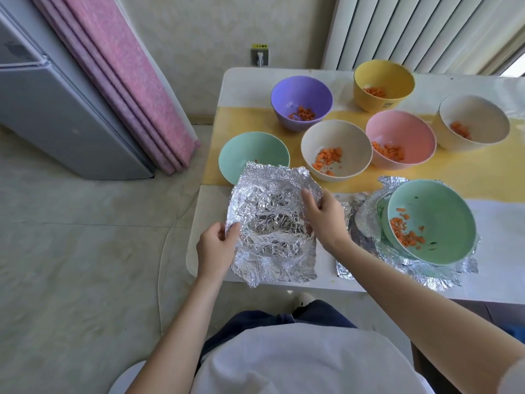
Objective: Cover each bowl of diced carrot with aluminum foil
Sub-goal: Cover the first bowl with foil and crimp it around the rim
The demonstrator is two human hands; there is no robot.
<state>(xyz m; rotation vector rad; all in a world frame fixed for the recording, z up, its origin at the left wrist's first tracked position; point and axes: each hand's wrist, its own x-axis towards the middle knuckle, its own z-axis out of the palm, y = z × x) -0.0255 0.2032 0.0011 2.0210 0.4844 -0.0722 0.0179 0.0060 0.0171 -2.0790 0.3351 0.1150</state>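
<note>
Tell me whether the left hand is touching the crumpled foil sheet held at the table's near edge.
Touching. The head view shows the left hand pinching the foil sheet at its left edge, fingertips directly on the foil.

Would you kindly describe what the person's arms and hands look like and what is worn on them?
Both forearms are bare, with no watch, bracelet or glove showing. The left hand and right hand carry no visible rings. A white sleeve edge shows at the right upper arm, matching the white top.

7 bowls [326, 135] (2 green)
</note>
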